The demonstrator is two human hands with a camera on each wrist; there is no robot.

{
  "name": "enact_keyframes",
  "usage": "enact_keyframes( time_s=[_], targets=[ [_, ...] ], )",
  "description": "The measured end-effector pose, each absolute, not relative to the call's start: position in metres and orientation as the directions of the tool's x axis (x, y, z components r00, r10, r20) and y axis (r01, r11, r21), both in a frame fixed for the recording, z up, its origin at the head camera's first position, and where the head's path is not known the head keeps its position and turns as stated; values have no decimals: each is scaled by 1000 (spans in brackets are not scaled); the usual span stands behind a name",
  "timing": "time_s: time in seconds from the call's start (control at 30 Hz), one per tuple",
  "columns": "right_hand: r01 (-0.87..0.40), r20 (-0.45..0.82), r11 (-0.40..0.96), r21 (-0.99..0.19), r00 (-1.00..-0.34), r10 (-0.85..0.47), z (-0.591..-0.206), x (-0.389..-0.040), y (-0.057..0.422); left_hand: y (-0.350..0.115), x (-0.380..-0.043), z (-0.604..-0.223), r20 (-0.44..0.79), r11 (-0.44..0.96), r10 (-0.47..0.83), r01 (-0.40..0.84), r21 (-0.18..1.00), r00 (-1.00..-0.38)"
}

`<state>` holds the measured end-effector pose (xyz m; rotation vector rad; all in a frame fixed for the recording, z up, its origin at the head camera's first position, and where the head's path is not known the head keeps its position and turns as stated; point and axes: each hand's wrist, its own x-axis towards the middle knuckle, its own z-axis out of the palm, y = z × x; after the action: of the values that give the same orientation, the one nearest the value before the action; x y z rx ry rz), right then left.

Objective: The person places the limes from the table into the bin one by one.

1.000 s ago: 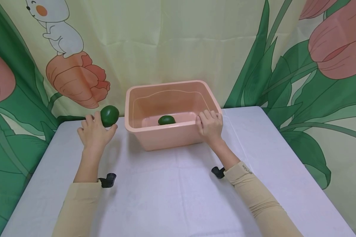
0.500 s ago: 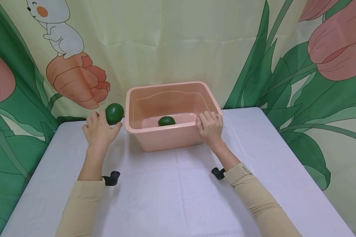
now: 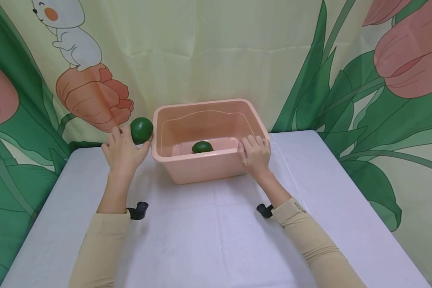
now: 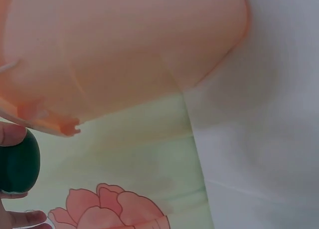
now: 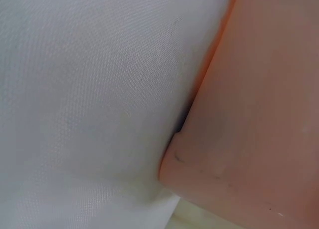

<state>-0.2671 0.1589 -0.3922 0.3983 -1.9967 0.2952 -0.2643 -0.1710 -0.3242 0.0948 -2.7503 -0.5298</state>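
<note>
My left hand pinches a dark green avocado between thumb and fingers, raised just left of the pink plastic bin. In the left wrist view the avocado shows at the left edge, under the thumb, close to the bin's rim. With fingers curled over the front right corner of the rim, my right hand grips the bin. A second avocado lies on the bin's floor. Only the outer wall of the bin and the cloth fill the right wrist view.
The bin stands at the back of a table with a white cloth. Right behind it hangs a curtain printed with tulips, leaves and a rabbit. A black camera mount sits on each wrist.
My left hand has carried the avocado right and upward, from beside the bin to its left rim. The right hand, the bin and the avocado inside have stayed put.
</note>
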Motion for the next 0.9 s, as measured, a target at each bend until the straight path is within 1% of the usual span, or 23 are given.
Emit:
enact_keyframes(
  time_s=[0.23, 0.53, 0.9],
  targets=[
    [-397, 899, 917, -28, -412, -151, -392, -266, 159, -164, -268, -315, 313, 923, -112, 18, 385, -943],
    [-400, 899, 916, -29, -410, -151, -391, -266, 159, -154, -274, -308, 310, 942, -71, 38, 333, -948],
    [-403, 900, 915, -32, -410, -149, -393, -267, 159, -140, -279, -306, 318, 948, -24, 79, 308, -948]
  ],
)
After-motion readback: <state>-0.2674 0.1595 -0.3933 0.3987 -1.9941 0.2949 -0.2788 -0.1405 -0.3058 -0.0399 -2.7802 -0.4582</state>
